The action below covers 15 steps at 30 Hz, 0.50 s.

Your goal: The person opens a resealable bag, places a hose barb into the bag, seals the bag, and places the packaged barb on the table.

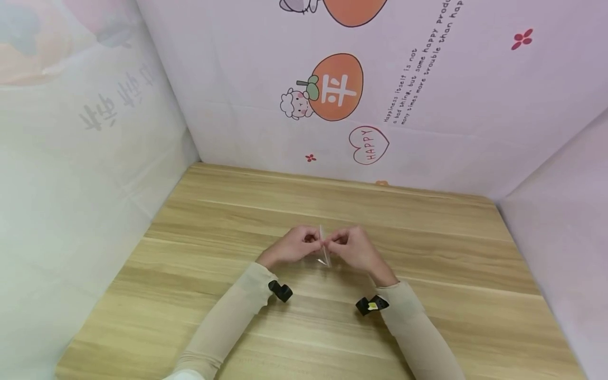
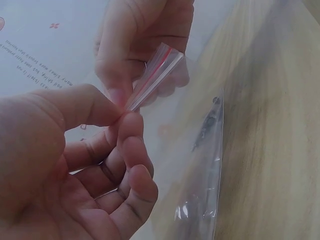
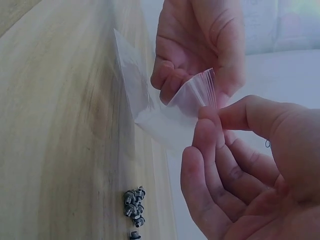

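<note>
A small clear zip-lock bag [image 1: 325,255] hangs between the two hands over the table. My left hand [image 1: 298,244] pinches one part of its top edge between thumb and forefinger. Close beside it, my right hand [image 1: 353,248] pinches the same edge. The red seal line [image 2: 161,69] runs along the bag's mouth in the left wrist view; I cannot tell whether the mouth is parted. A cluster of small dark metal screws [image 3: 134,206] appears below the bag in the right wrist view. Through the film, the left wrist view gives a blurred dark metal piece [image 2: 207,124].
The wood-grain table [image 1: 228,211] lies under both hands. A printed white wall sheet [image 1: 256,116] stands at its back, with pale sheets at the left [image 1: 95,184] and right [image 1: 560,211]. Each wrist wears a black strap mount, such as the left mount [image 1: 280,291].
</note>
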Motion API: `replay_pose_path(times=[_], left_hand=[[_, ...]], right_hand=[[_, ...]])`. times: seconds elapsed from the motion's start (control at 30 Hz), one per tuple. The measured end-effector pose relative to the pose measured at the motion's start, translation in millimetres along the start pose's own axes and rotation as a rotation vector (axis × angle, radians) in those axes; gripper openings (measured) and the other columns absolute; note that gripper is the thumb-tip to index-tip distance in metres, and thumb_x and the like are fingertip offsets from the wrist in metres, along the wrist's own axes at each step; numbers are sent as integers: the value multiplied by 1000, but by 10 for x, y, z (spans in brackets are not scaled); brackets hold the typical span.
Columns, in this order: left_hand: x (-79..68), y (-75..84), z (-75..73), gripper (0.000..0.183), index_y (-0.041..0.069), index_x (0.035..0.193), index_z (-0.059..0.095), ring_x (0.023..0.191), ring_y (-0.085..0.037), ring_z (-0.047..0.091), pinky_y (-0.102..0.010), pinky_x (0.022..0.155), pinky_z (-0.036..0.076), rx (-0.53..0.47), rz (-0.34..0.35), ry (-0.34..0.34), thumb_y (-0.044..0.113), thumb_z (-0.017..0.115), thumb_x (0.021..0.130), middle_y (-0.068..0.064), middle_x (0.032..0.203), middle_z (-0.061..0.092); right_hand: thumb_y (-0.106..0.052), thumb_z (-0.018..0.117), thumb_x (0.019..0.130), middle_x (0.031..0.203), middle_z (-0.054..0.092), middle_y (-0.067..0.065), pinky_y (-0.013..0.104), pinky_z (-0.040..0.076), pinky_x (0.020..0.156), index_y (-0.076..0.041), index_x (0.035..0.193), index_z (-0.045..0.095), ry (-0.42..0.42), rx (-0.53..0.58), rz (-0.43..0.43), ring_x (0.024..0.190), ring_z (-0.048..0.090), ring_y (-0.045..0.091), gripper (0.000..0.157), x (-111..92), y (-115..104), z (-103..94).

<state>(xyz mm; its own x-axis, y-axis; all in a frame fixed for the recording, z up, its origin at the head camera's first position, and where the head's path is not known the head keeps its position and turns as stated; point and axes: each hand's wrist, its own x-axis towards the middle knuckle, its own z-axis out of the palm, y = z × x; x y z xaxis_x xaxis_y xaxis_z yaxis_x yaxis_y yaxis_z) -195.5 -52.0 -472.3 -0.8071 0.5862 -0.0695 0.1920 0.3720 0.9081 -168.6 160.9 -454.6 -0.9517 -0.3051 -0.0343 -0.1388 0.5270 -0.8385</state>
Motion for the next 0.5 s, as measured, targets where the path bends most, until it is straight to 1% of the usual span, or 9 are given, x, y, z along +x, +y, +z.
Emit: replay_pose_path(times=[0.1,0.2,0.3,0.4,0.5], left_hand=[[-8,22,-12,15,5,97,71,73,-9,52,-21,64,44,-21,-10,-8,14,61,104,0,82,62],[-13,29,-27,14,4,96,69,71,-9,52,-21,63,44,-17,-16,-11,13,60,102,-1,81,61],[-34,22,-70,12,8,94,69,71,-10,51,-22,62,43,18,-34,10,13,59,99,1,81,61],[-65,12,-143,12,9,93,69,72,-11,52,-23,64,44,43,-65,29,16,59,95,1,81,61],[-89,15,-228,14,9,93,70,73,-11,53,-24,66,46,35,-83,13,18,59,95,2,81,62]], right_hand=[[-10,72,98,92,80,9,23,52,58,-7,97,83,12,-27,17,73,71,20,11,9,-4,-2],[-11,72,97,91,79,7,23,49,57,-9,96,83,19,-45,22,70,65,15,11,14,-9,-5],[-10,70,96,88,78,7,23,51,57,-7,96,82,42,-49,23,70,64,14,12,9,3,-33],[-8,70,94,86,78,7,23,52,57,-5,95,81,85,-53,32,69,64,14,11,-6,15,-82],[-10,72,93,84,77,6,23,50,57,-6,94,81,111,-70,38,68,62,14,10,-19,18,-130]])
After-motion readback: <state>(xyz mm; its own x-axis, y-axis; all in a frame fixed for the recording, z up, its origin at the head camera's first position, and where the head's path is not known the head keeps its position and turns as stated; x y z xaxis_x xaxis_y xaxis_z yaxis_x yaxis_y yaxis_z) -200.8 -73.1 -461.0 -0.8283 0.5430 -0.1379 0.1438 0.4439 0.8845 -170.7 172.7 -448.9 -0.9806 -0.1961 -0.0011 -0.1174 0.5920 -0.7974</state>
